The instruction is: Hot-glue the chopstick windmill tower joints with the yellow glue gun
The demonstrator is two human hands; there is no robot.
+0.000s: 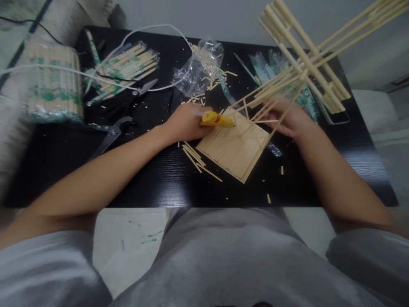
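My left hand (187, 121) is closed around a yellow hot glue gun (220, 120). A translucent glue stick pokes out of the gun's back end, and its nozzle meets the flat stick base (228, 149) of a windmill-like model. Thin slanting sticks rise from this base to a cross of thick, long sticks (315, 59) at the upper right. Behind the slanting sticks, my right hand (287, 115) is closed on the model, its fingers partly hidden. A short pale stick (268, 121) lies across near its fingertips; whether the fingers pinch it is unclear.
A wrapped bundle of chopsticks (54, 83) stands at left, beside loose packaged chopsticks (128, 68). Pliers (111, 132) and cutters (143, 88) lie nearby. A white cord (153, 27) loops across the black table (153, 183). Cut stick pieces (194, 157) and crumpled clear plastic (191, 74) are scattered about.
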